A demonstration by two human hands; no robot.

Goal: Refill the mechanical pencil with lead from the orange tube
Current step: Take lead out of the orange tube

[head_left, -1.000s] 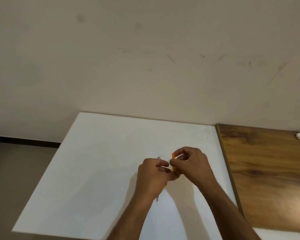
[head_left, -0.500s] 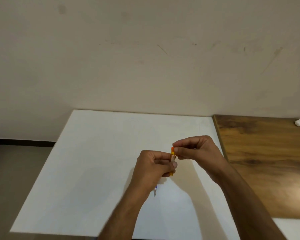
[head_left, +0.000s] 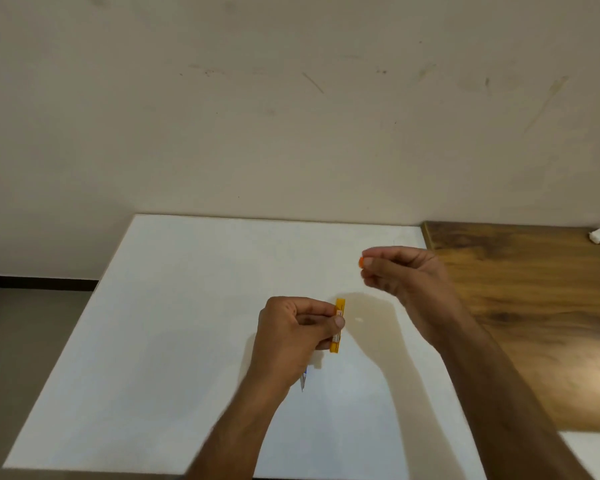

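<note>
White table (head_left: 174, 341) has lots of bare room on the left. The left hand (head_left: 291, 334) is curled tight around the orange tube (head_left: 338, 327), standing up, and maybe the pencil (head_left: 304, 382) too. Higher up, the right hand (head_left: 399, 271) pinches a small orange cap (head_left: 361, 261) near the wooden top (head_left: 534, 306).

Plain room: white table (head_left: 187, 306), scuffed wall (head_left: 291, 116)

Dim, warm indoor light, falling from above and slightly left. Soft, broad shadows of both forearms on the white table (head_left: 194, 306), darkest just right of the left hand (head_left: 291, 327). Pale warm glare low on the wooden tabletop (head_left: 534, 306), right of the table. Slight motion blur on the right hand (head_left: 395, 271). Wide-angle bending along the table's far edge. Grainy, soft wall (head_left: 291, 116) behind.
</note>
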